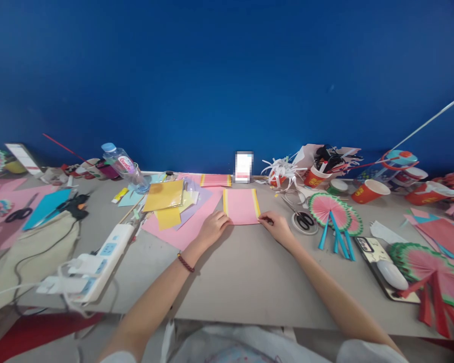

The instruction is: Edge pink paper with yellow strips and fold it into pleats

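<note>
A pink sheet of paper with yellow and white strips along its left and right edges lies on the table in front of me. My left hand pinches its near left corner between thumb and fingers. At the near right corner, my right hand grips the same sheet, with the other fingers curled. Just beyond stands or lies a second pink piece with yellow ends, by the wall. Left of my left hand is a pile of coloured paper, topped by a yellow packet. Scissors lie right of my right hand.
A phone with a lit screen leans on the blue wall. Left are a plastic bottle and a power strip. Watermelon-like paper fans, red paper cups and a phone under a white mouse occupy the right.
</note>
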{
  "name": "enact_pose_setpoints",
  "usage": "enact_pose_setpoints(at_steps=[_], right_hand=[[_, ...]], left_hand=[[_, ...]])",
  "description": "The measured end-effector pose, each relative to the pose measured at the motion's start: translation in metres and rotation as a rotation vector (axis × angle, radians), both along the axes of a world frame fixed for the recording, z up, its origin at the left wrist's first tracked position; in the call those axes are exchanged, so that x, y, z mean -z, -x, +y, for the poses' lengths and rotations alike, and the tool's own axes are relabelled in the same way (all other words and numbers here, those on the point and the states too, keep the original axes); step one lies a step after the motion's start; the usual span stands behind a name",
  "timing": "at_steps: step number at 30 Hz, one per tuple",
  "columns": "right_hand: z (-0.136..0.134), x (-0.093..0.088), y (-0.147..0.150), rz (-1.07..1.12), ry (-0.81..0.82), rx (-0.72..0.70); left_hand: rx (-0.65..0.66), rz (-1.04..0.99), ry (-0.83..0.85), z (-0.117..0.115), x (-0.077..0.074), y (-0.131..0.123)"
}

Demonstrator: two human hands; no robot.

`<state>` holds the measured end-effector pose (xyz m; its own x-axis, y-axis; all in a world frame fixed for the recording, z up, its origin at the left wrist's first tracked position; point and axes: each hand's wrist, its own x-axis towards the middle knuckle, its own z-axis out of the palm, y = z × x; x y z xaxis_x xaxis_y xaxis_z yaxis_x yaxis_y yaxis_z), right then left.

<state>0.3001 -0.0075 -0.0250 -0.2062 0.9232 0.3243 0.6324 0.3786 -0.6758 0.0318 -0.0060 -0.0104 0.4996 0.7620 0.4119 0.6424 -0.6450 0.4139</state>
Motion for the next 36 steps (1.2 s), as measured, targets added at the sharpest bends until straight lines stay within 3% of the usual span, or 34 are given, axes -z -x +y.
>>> enact_pose_setpoints(at_steps=[4,12,21,29,36], right_hand=[[0.0,0.0,-0.002,-0.037,-0.016,-0.029],[0.001,-0.007,-0.011,-0.073,-0.027,-0.181],[-0.006,-0.01,-0.009,-0.328,-0.091,-0.139],[-0.005,-0.008,-0.008,-0.359,-0.101,-0.137],[-0.005,-0.006,-0.006,-0.254,-0.101,-0.12]], left_hand=[[0.013,0.099,-0.063,0.002,0.003,0.0],[0.05,0.107,-0.066,0.004,0.002,0.004],[0.034,0.141,-0.072,0.005,0.007,0.005],[0.002,0.166,-0.086,0.001,0.007,0.003],[0.005,0.165,-0.06,0.0,0.007,0.002]])
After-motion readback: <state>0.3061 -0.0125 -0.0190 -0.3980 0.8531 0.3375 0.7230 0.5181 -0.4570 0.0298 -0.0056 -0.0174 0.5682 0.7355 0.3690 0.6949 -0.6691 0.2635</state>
